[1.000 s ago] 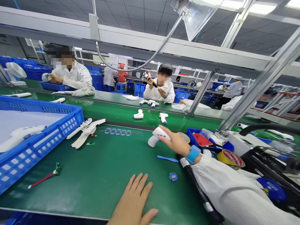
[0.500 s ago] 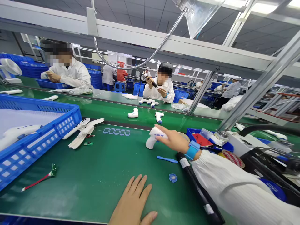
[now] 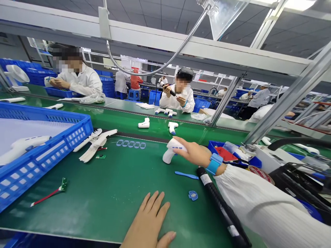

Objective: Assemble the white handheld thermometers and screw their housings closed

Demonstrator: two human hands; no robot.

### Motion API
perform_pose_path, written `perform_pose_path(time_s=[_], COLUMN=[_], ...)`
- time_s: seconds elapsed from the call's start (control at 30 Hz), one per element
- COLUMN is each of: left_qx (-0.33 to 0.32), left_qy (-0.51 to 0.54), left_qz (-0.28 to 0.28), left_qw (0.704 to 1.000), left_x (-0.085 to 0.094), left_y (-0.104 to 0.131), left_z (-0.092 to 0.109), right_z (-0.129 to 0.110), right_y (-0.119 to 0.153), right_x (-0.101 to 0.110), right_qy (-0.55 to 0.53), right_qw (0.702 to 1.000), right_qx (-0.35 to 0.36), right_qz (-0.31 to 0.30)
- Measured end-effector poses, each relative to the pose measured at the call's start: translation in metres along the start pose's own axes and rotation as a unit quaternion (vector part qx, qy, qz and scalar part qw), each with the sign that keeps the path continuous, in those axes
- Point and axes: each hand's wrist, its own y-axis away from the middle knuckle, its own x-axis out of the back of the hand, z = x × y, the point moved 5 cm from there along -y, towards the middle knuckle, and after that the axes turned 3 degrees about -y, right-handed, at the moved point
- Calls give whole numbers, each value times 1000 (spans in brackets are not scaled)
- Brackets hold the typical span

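Note:
My right hand [image 3: 193, 152], with a blue wristband at its wrist, is closed on a white thermometer gun [image 3: 170, 154]. The gun stands on the green mat with its handle down and its blue buttons showing. Flat on the mat near the front edge lies my left hand [image 3: 148, 220], fingers spread and holding nothing. Between the hands, to the right, are a blue pry tool [image 3: 186, 175] and a small blue plastic part [image 3: 192, 195]. Beside my right forearm a black electric screwdriver [image 3: 219, 203] lies slantwise.
At left stands a blue basket [image 3: 46, 165] holding a white gun. White shell pieces [image 3: 97, 144] and circuit boards [image 3: 62, 185] lie near it. Several blue frames [image 3: 131, 144] form a row. Beyond, guns [image 3: 172, 127] lie on the green belt; co-workers sit opposite. A metal post [image 3: 287, 89] rises at right.
The view has shifted slightly. The white guns on the belt have moved a little to the left. Both hands stay in place, the right one still on its gun.

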Motion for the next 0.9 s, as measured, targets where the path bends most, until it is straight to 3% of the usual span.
perform_pose_path(time_s=[0.2, 0.3, 0.43, 0.53, 0.67, 0.8, 0.9], left_qx=[3, 0, -9, -14, -15, -16, -12], left_qy=[9, 1, -18, -28, -37, -21, -11], left_qz=[-34, -32, -22, -21, -6, 0, 0], left_qw=[999, 1000, 1000, 999, 999, 1000, 1000], left_x=[4, 6, 5, 4, 6, 5, 2], left_y=[-3, -4, -3, -2, -2, -2, -1], left_z=[1, 2, 2, 3, 2, 2, 2], right_z=[-1, -2, -2, -3, 0, 2, 3], right_y=[-3, -4, -6, -7, -5, -5, -5], right_x=[0, -6, 0, -2, 1, -2, 1], right_qy=[12, 24, 30, 34, 31, 24, 17], right_qw=[1000, 1000, 999, 999, 999, 1000, 999], right_qx=[-10, -4, -12, -1, -13, -7, -11], right_qz=[24, -17, 29, -4, 26, -9, 30])
